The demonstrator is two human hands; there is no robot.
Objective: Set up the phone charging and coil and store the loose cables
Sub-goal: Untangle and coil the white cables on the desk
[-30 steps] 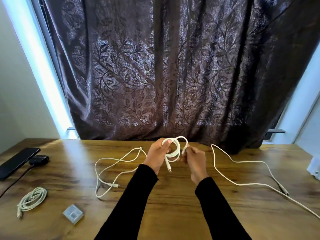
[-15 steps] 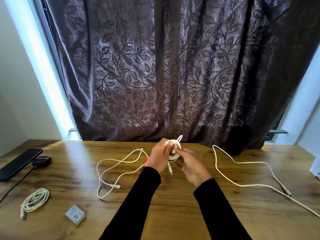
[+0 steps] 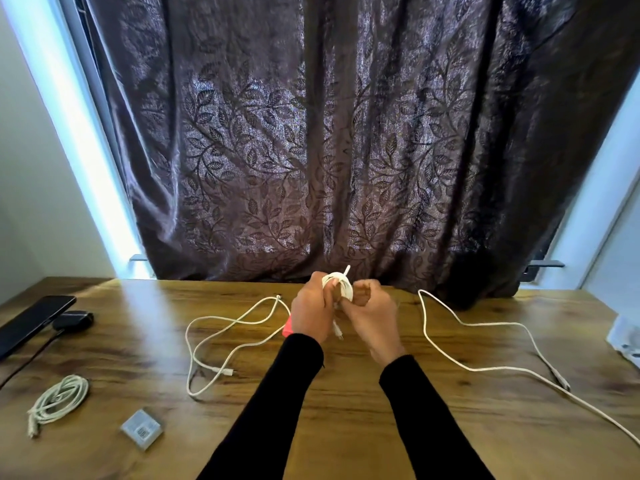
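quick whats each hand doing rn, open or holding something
Left hand: closed, gripping the coiled white cable.
Right hand: fingers curled against the same coil; looks like it holds it too.

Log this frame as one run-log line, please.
step: coiling | left hand: grips white cable coil | right hand: wraps its tail | loose cables on table: two

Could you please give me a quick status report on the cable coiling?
Left hand and right hand both grip the white coil. Two loose cables uncoiled. Nothing obstructing.
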